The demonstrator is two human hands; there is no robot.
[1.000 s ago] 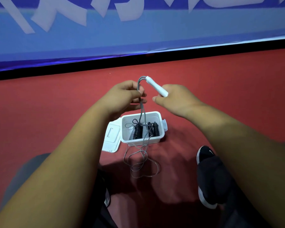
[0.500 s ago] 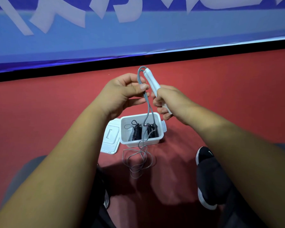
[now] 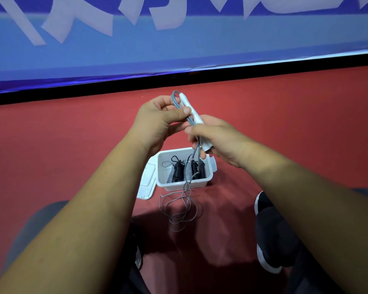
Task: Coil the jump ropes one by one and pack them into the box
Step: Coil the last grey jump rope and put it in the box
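The jump rope [image 3: 173, 100] we are working on is a smooth grey cord with a slim white plastic handle [image 3: 194, 113], held up just above the box at the middle of the head view. Our left hand [image 3: 159, 122] pinches a tight bend of the cord between thumb and curled fingers, against the handle's tapered tip. Our right hand [image 3: 219, 139], at 3 o'clock of the left one, is wrapped round the lower part of the handle, with the cord running down alongside it. How the cord sits inside that fist is hidden from us.

From the hands the cord drops across the box and ends in loose, tangled loops on the floor [image 3: 72, 145] at the box's 6 o'clock.

The box [image 3: 185, 185] is a white, rounded rectangular plastic tub. Inside it lie coiled ropes [image 3: 179, 171], black and grey, wound in tight spirals; their number is hard to make out. Its flat white lid [image 3: 146, 183] lies at 9 o'clock, partly covered by our left forearm.

The floor is matte red. A dark shoe [image 3: 270, 230] with a white sole sits at 4 o'clock, half hidden by our right arm. A glossy blue banner [image 3: 179, 49] with pale, cut-off shapes spans 12 o'clock.
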